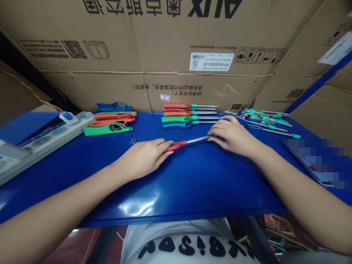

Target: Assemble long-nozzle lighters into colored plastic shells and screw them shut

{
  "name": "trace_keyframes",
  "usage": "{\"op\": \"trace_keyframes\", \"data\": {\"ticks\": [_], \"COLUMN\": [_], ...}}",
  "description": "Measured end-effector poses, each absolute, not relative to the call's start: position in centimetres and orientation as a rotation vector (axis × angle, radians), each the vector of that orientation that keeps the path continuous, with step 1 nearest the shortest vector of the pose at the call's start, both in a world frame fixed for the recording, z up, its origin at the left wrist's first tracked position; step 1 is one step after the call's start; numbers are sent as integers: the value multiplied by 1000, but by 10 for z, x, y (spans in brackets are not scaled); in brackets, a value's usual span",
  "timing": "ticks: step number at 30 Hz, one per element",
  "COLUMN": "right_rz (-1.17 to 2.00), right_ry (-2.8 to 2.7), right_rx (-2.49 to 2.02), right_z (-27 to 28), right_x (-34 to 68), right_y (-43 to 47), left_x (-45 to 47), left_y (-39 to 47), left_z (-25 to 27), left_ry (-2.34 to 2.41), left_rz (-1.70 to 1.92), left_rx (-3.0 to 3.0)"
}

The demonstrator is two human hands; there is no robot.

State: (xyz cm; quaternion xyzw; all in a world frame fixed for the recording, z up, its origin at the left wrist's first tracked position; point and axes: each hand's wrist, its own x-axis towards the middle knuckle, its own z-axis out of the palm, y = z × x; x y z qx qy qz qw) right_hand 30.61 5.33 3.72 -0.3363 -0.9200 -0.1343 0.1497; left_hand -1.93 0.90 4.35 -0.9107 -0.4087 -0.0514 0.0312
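Blue tabletop, 2 hands on red-handled rod, tip seemingly green

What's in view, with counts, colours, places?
Held lighter: one, red, between hands
Other lighters: five; red, orange, green, blue; back centre
Handles: several; blue, orange, green; back left
Rods: several, silver and green, back right
Metal bits: few, silver, near handles
Power strip: one, white, left
Plug: one, white, on strip
Phone: one, dark, right
Cardboard: several panels, brown, behind
Table: one, blue, centre
Boxed parts: many, mixed, below table
Shirt: one, white, bottom
Left hand: one, gripping lighter's handle
Right hand: one, at rod's far end
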Motion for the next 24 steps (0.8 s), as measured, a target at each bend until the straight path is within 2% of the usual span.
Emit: {"op": "trace_keyframes", "data": {"ticks": [11,24], "right_rz": [-405,-417], "right_ry": [-2701,-2684], "right_rx": [-1029,-668], "right_z": [39,25], "right_x": [313,254], "right_y": [55,23], "left_x": [-20,-8], "left_y": [10,-8], "left_z": [48,38], "left_ry": [-1228,-1151], "left_rz": [-155,-266], "left_rx": [-2819,-2928]}}
